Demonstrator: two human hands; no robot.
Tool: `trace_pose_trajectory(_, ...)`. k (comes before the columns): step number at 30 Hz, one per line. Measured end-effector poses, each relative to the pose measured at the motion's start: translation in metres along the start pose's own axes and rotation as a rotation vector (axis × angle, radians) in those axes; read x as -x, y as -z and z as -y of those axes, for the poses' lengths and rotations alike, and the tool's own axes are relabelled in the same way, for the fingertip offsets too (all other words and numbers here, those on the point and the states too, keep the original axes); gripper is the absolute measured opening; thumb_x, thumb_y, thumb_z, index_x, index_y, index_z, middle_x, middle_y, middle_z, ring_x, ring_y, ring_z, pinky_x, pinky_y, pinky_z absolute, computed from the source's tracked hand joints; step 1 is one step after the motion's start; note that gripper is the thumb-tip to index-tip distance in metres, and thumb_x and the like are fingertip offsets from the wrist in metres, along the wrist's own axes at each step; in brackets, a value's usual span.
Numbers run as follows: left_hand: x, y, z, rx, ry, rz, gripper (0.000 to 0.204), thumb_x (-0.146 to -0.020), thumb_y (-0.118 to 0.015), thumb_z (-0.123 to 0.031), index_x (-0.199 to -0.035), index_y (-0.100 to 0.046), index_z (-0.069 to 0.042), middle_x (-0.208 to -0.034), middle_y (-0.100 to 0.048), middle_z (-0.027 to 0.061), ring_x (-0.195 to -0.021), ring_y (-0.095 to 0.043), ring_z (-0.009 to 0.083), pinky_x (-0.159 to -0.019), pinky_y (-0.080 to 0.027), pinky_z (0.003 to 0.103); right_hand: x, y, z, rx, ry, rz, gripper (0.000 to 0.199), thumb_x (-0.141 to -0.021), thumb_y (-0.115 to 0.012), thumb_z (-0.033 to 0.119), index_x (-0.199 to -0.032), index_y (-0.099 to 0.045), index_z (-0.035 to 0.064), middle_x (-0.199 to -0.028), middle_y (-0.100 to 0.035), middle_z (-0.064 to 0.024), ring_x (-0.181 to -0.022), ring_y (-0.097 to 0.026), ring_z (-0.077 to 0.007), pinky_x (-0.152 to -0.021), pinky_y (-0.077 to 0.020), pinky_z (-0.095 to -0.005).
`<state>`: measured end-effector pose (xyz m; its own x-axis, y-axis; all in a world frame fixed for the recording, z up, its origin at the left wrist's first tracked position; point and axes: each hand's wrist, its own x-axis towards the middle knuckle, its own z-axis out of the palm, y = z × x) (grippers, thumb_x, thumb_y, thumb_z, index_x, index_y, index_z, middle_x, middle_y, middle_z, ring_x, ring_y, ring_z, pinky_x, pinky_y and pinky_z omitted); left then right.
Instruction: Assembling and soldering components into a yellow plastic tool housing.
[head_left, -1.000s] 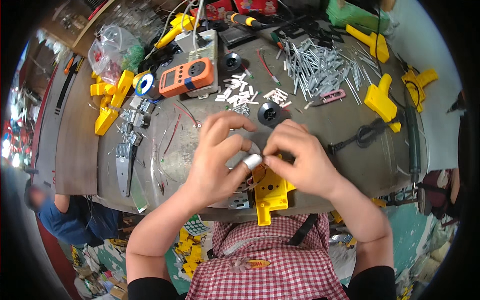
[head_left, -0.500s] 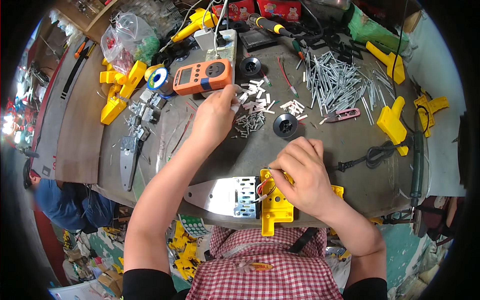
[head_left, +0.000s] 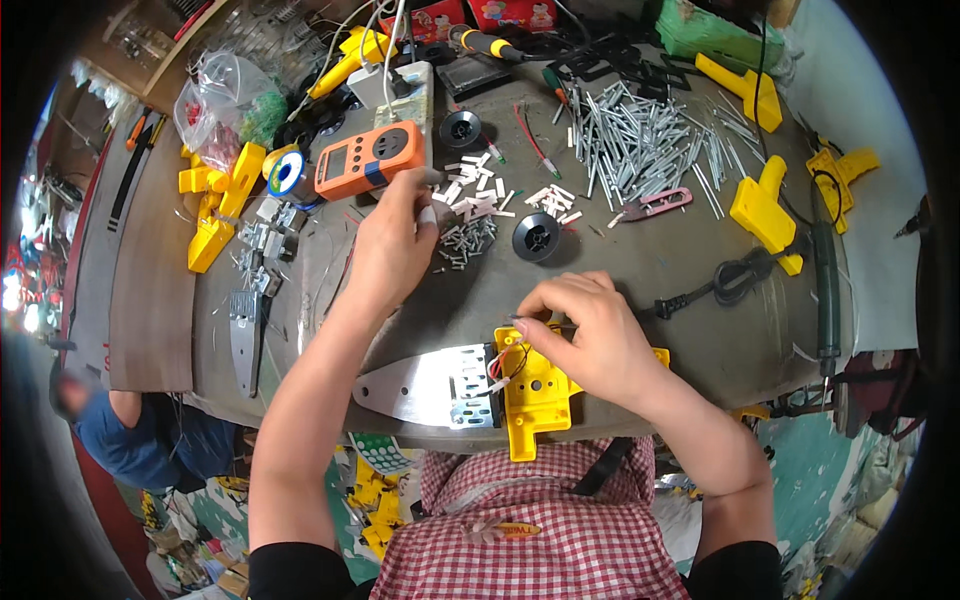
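My right hand [head_left: 600, 335] is over the yellow plastic housing [head_left: 535, 390], thumb and forefinger pinched on a thin dark wire [head_left: 514, 318]. Red, white and black wires [head_left: 505, 362] curl inside the housing. Joined to its left side is a flat pointed metal blade [head_left: 410, 385] with a slotted plate. My left hand [head_left: 395, 240] reaches forward, thumb and forefinger apart, beside a pile of small white sleeves [head_left: 475, 190]. Just beyond it lies an orange meter [head_left: 370, 158] with a screen and a socket. The other left fingers are mostly hidden.
Small screws [head_left: 467, 242], a black spool [head_left: 536, 237] and a heap of metal rods [head_left: 635, 140] lie ahead. At right are a coiled black cable [head_left: 738, 282], pink snips [head_left: 655, 205] and yellow housings [head_left: 762, 205]. A solder roll [head_left: 287, 175] stands left. Another person [head_left: 150, 435] is at far left.
The view has shifted, moving the bench things left in the picture. My left thumb and forefinger look more spread. My right hand keeps its pinch over the housing.
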<state>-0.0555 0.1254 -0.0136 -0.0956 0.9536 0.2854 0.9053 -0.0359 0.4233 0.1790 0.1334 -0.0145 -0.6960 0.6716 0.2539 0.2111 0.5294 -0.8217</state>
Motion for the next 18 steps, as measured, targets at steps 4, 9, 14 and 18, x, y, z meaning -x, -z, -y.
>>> trace_pose_trajectory(4, 0.036, 0.014, -0.033, 0.752, 0.192, 0.153, 0.046, -0.075, -0.053, 0.011, -0.118, -0.042, -0.003, -0.098, -0.055, 0.0065, -0.094, -0.054, 0.0121, -0.083, -0.044, 0.027, -0.003, 0.002, -0.001, -0.069, -0.071, -0.006, 0.014, -0.083, -0.062, 0.021, -0.083, -0.059, 0.0069, -0.074, -0.062, -0.004, -0.076, -0.06, -0.022, -0.081, -0.0366, -0.0366)
trace_pose_trajectory(9, 0.053, 0.025, -0.049, 1.062, 0.316, 0.243, 0.053, -0.075, -0.06, 0.005, -0.121, -0.036, -0.005, -0.099, -0.056, 0.0087, -0.097, -0.054, 0.0157, -0.087, -0.043, 0.029, -0.005, 0.005, 0.004, -0.141, -0.11, -0.002, 0.018, -0.081, -0.064, 0.02, -0.08, -0.06, 0.0029, -0.072, -0.063, -0.0108, -0.07, -0.062, -0.0282, -0.071, -0.0443, -0.0379)
trace_pose_trajectory(14, 0.052, 0.026, -0.048, 1.053, 0.324, 0.238, 0.053, -0.075, -0.06, 0.005, -0.121, -0.036, -0.005, -0.097, -0.056, 0.0085, -0.095, -0.055, 0.0156, -0.087, -0.043, 0.03, -0.007, 0.005, 0.004, -0.229, -0.128, 0.043, 0.018, -0.079, -0.065, 0.015, -0.081, -0.06, -0.002, -0.072, -0.064, -0.015, -0.068, -0.065, -0.028, -0.064, -0.0488, -0.0352)
trace_pose_trajectory(18, 0.052, 0.026, -0.049, 1.052, 0.324, 0.236, 0.054, -0.074, -0.061, 0.005, -0.121, -0.036, -0.004, -0.095, -0.056, 0.0082, -0.093, -0.055, 0.015, -0.087, -0.043, 0.03, -0.008, 0.004, 0.006, -0.236, -0.17, 0.053, 0.018, -0.079, -0.065, 0.014, -0.081, -0.06, -0.0032, -0.073, -0.064, -0.0153, -0.068, -0.065, -0.0258, -0.064, -0.0493, -0.0341)
